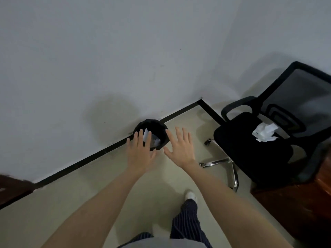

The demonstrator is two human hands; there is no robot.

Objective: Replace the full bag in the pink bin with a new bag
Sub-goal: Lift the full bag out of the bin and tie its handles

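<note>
A small round bin lined with a black bag stands on the floor against the wall, its pink colour hidden by the bag folded over the rim. White paper scraps lie inside. My left hand is stretched out with fingers spread, overlapping the bin's left side in the view. My right hand is also spread open, just right of the bin. Neither hand holds anything.
A black mesh office chair with chrome legs stands to the right, with crumpled white material on its seat. Dark wooden furniture sits at the lower right and another dark piece at the far left. My striped trouser leg and white shoe are below.
</note>
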